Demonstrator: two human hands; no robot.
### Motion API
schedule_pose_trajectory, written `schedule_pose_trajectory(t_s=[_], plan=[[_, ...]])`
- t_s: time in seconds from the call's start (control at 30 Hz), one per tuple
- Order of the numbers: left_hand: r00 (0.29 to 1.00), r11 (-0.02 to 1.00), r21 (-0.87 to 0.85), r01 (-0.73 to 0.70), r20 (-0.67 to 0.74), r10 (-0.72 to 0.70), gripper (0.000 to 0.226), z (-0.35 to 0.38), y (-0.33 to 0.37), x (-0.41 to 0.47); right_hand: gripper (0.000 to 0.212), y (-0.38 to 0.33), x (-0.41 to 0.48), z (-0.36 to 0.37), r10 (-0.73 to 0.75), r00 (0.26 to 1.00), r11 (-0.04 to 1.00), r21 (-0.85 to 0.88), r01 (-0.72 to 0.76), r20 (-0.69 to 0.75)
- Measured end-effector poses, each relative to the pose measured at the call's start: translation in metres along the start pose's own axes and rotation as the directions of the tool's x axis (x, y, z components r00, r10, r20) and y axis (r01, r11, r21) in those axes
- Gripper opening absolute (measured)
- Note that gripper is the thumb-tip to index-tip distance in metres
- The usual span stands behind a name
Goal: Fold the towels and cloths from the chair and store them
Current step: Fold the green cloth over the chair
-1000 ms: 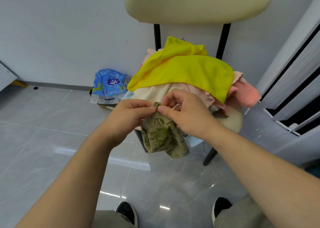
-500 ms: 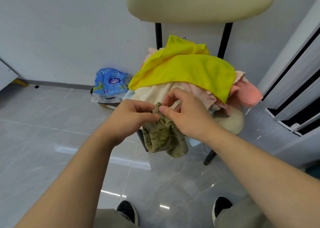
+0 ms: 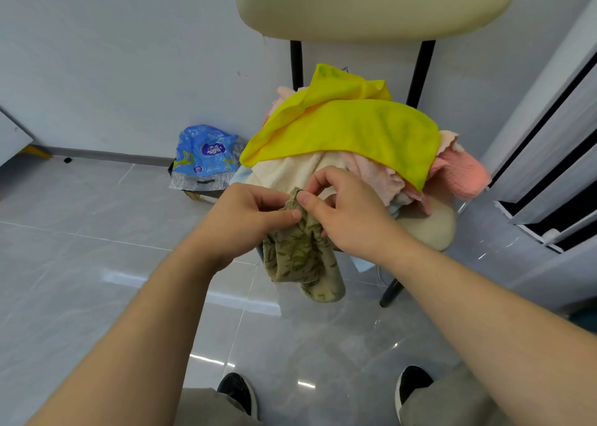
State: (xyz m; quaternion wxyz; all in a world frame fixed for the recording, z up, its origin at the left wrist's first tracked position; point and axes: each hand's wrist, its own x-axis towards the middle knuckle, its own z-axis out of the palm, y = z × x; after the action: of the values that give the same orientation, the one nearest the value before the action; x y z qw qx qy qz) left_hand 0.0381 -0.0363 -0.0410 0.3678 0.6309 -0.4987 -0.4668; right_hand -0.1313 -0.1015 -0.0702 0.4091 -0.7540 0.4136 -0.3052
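An olive green leaf-patterned cloth (image 3: 300,257) hangs bunched in front of the chair (image 3: 429,228). My left hand (image 3: 245,219) and my right hand (image 3: 345,212) both pinch its top edge, fingertips almost touching. Behind them a heap of cloths covers the cream seat: a bright yellow cloth (image 3: 352,128) on top, a cream towel (image 3: 297,170) under it, pale pink cloths (image 3: 378,177) and a coral knitted cloth (image 3: 465,177) at the right. The heap's lower layers are hidden.
The chair's cream backrest (image 3: 371,2) on black posts stands against a white wall. A blue plastic bag (image 3: 206,154) lies on the grey tiled floor at the left. A white door frame with dark slots (image 3: 555,154) rises at the right. My black shoes (image 3: 239,393) are below.
Both hands have kept their pinch on the green cloth's top edge, with only small shifts of the fingers along it. The heap on the chair has not moved.
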Motion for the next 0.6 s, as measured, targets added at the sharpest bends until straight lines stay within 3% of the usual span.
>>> schedule_pose_trajectory(t_s=[0.17, 0.37, 0.6], plan=[[0.999, 0.998, 0.059, 0.004, -0.036, -0.002, 0.013, -0.001, -0.003, 0.001, 0.019, 0.001, 0.000, 0.001, -0.007, 1.000, 1.000, -0.009, 0.007, 0.021], [1.000, 0.996, 0.085, -0.005, -0.026, 0.007, 0.012, -0.001, -0.004, 0.002, 0.004, -0.001, -0.001, -0.003, -0.030, 0.998, 0.996, -0.077, 0.035, 0.058], [0.999, 0.992, 0.126, 0.001, -0.048, 0.005, 0.012, -0.018, -0.012, 0.006, 0.012, -0.005, -0.001, -0.009, 0.011, 0.999, 0.999, 0.045, -0.013, 0.047]])
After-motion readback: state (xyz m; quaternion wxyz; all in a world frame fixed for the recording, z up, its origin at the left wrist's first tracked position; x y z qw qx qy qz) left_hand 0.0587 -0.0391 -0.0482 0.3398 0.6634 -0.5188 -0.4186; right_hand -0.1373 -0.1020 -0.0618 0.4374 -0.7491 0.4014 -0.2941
